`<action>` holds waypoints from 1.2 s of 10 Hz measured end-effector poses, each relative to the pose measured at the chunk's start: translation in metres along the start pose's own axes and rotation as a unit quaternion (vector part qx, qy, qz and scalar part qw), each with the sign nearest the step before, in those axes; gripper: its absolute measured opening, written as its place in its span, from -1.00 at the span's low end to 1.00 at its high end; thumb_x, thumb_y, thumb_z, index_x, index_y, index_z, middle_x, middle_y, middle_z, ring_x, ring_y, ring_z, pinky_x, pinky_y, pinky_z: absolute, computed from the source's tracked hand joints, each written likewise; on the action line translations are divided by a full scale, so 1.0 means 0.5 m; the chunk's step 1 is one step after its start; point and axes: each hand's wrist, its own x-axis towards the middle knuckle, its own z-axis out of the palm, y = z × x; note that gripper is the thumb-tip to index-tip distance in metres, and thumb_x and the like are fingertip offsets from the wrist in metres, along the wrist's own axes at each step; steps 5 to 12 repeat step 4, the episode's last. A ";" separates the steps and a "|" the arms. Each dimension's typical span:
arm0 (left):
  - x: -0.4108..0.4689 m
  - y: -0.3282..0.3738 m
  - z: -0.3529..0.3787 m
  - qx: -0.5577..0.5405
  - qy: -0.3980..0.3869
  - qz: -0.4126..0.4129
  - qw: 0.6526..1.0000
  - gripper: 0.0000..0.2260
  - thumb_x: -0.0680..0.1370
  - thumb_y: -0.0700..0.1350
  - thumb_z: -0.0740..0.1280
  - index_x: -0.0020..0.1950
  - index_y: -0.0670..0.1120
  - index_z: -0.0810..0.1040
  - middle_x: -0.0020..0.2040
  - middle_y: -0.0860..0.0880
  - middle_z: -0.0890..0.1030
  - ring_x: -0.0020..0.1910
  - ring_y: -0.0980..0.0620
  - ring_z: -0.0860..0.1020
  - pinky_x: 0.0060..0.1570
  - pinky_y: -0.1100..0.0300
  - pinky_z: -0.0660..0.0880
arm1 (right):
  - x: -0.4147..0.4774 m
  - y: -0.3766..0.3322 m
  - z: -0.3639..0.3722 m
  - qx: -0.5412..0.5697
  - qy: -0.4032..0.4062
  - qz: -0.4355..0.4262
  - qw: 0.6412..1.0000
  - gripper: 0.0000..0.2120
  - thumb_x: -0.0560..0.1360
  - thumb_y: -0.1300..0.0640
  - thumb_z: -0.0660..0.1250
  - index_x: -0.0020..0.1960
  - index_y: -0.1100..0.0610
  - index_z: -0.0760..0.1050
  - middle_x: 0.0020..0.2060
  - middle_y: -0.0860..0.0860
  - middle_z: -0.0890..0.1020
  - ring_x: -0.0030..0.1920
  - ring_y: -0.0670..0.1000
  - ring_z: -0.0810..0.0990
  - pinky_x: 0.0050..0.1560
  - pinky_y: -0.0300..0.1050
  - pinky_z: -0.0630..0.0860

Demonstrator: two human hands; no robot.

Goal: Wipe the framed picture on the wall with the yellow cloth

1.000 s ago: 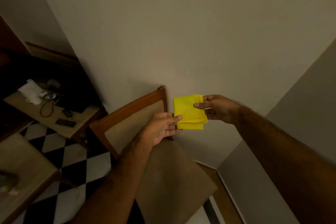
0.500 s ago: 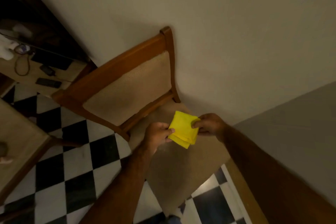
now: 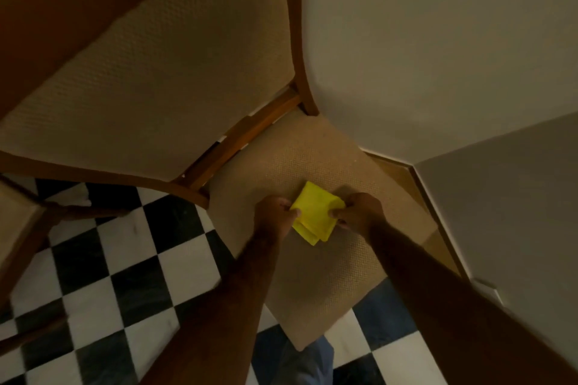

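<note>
Folded yellow cloth pinched at opposite edges by left hand and right hand, keeping folds together above chair seat.

Left hand, right hand, folded yellow cloth, chair seat

Soft matt yellow cloth folded in layers, coarse woven beige fabric on the chair seat and backrest, smooth varnished wooden chair frame, glossy checkered floor tiles, matt painted wall
</note>
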 end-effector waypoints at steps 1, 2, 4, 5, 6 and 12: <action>0.009 -0.006 0.017 0.056 0.029 0.007 0.998 -0.70 0.49 0.01 0.48 0.09 -0.16 0.69 -0.02 -0.14 0.72 -0.03 -0.11 0.69 -0.16 0.14 0.51 | 0.012 0.014 0.014 -0.025 0.021 -0.011 0.999 -0.70 0.44 0.15 0.54 0.13 0.22 0.64 0.03 0.20 0.73 -0.05 0.14 0.75 0.00 0.05 0.71; 0.015 -0.002 0.022 0.197 0.068 0.004 0.978 -0.53 0.48 0.17 0.45 0.26 -0.08 0.56 0.22 -0.11 0.60 0.18 -0.12 0.58 -0.04 0.03 0.48 | 0.005 0.014 0.022 -0.145 0.062 -0.071 0.985 -0.52 0.44 0.01 0.52 0.29 0.17 0.56 0.16 0.17 0.67 0.12 0.16 0.68 0.13 0.11 0.63; -0.029 0.033 0.001 0.344 0.145 0.211 0.903 -0.29 0.57 0.27 0.23 0.57 -0.14 0.24 0.59 -0.18 0.28 0.58 -0.18 0.23 0.50 -0.19 0.24 | -0.067 -0.013 -0.018 -0.393 0.202 -0.185 0.878 -0.14 0.59 -0.31 0.12 0.63 0.24 0.01 0.63 0.25 0.15 0.63 0.24 0.11 0.56 0.17 0.18; -0.029 0.033 0.001 0.344 0.145 0.211 0.903 -0.29 0.57 0.27 0.23 0.57 -0.14 0.24 0.59 -0.18 0.28 0.58 -0.18 0.23 0.50 -0.19 0.24 | -0.067 -0.013 -0.018 -0.393 0.202 -0.185 0.878 -0.14 0.59 -0.31 0.12 0.63 0.24 0.01 0.63 0.25 0.15 0.63 0.24 0.11 0.56 0.17 0.18; -0.029 0.033 0.001 0.344 0.145 0.211 0.903 -0.29 0.57 0.27 0.23 0.57 -0.14 0.24 0.59 -0.18 0.28 0.58 -0.18 0.23 0.50 -0.19 0.24 | -0.067 -0.013 -0.018 -0.393 0.202 -0.185 0.878 -0.14 0.59 -0.31 0.12 0.63 0.24 0.01 0.63 0.25 0.15 0.63 0.24 0.11 0.56 0.17 0.18; -0.029 0.033 0.001 0.344 0.145 0.211 0.903 -0.29 0.57 0.27 0.23 0.57 -0.14 0.24 0.59 -0.18 0.28 0.58 -0.18 0.23 0.50 -0.19 0.24 | -0.067 -0.013 -0.018 -0.393 0.202 -0.185 0.878 -0.14 0.59 -0.31 0.12 0.63 0.24 0.01 0.63 0.25 0.15 0.63 0.24 0.11 0.56 0.17 0.18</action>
